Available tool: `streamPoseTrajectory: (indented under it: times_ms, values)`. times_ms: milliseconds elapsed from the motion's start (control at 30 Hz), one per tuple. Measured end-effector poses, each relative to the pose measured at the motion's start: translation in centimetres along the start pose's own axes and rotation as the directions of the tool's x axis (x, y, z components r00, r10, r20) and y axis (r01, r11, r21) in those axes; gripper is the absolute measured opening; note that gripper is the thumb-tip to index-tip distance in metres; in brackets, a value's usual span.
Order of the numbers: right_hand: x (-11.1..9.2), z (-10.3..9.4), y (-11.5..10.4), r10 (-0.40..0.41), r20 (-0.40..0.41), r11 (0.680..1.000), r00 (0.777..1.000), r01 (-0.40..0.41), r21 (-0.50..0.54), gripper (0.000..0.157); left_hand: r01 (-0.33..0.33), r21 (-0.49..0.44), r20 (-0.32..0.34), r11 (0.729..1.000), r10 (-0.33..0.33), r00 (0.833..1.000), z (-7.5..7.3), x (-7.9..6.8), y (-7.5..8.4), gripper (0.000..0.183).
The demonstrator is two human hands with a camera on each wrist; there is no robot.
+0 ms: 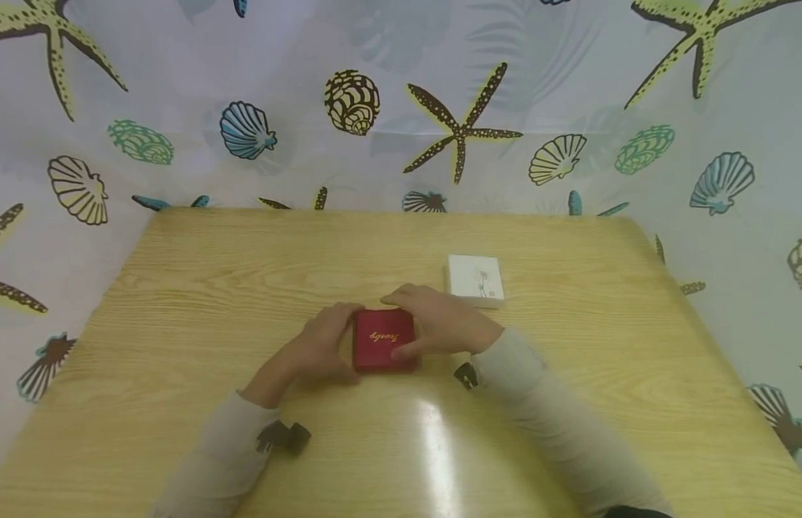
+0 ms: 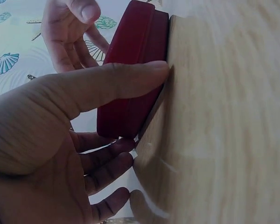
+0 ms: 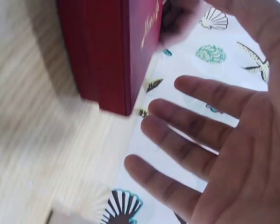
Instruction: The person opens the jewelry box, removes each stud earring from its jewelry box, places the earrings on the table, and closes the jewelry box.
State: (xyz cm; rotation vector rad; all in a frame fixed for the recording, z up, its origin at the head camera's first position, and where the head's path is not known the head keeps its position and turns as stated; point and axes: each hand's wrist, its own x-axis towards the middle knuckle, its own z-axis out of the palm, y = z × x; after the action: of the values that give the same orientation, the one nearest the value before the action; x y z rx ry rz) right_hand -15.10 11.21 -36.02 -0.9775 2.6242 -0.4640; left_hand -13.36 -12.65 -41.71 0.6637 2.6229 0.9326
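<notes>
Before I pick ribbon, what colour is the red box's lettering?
Gold lettering, clearest in the head view.

The white box (image 1: pixel 475 278) obstructs the way beyond and right of the red box (image 1: pixel 381 349); farther left, the table (image 1: pixel 180 302) offers room.

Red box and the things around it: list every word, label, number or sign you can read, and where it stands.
"Jewelry": gold script on top of the red box, upside down in the head view, too slanted and blurred in the right wrist view.
White box: flower drawing, no readable text.
</notes>
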Motion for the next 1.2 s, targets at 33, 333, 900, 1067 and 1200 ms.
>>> streamPoseTrajectory:
  times_ms: [33,333,900,1067,1200]
  values:
    - [0.1,0.4,-0.4,0.005,0.0,1.0,1.0,-0.005,-0.001,0.082,0.004,-0.012,-0.005,1.0,-0.004,1.0,0.0,0.0,-0.1,0.103]
    - [0.8,1.8,-2.0,0.09,0.003,0.996,0.996,-0.09,-0.017,0.088,0.003,-0.116,-0.019,0.993,-0.006,1.0,0.6,0.3,-0.9,0.098]
    - [0.6,1.4,-1.1,0.041,-0.026,0.999,0.999,-0.04,0.034,0.085,-0.001,-0.12,-0.063,0.993,-0.007,0.998,1.0,0.7,-0.6,0.098]
    - [0.5,1.4,-1.1,0.024,-0.034,0.999,0.999,-0.023,0.034,0.085,0.013,-0.101,-0.063,0.995,-0.019,0.998,1.2,0.7,-0.5,0.099]
    - [0.5,1.4,-1.1,0.028,-0.034,0.999,0.999,-0.027,0.031,0.086,0.009,-0.067,-0.071,0.998,-0.014,0.997,1.4,0.7,-0.4,0.104]
